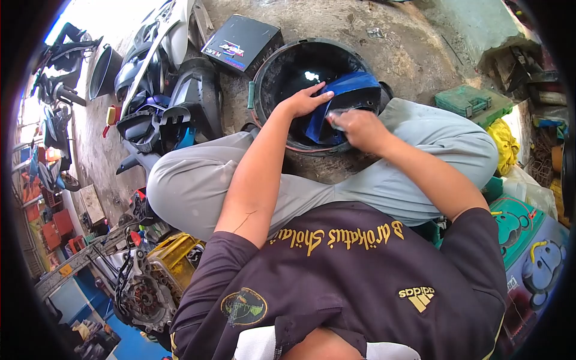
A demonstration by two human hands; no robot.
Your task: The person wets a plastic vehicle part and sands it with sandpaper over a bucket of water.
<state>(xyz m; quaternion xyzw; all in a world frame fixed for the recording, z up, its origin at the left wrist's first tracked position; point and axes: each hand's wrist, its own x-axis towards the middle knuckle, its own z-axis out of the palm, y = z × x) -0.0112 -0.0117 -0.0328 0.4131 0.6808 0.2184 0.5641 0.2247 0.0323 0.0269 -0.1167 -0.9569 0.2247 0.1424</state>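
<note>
A glossy blue curved panel (354,83) lies tilted inside a round black basin (282,60), with one arm of it running down toward the basin's near rim. My left hand (306,101) rests on the panel's left part, its visible fingers stretched out and apart. Against the panel's inner side, my right hand (365,129) is closed around something small and pale with a bit of red, too hidden to name. Part of the basin's near side sits between my crossed legs.
Behind the basin stands a black box (243,45). Motorcycle body parts (195,96) lie at the left, and an engine (144,291) and yellow crate (174,255) at lower left. To the right are a green case (462,102), yellow cloth (503,144) and a printed box (540,270).
</note>
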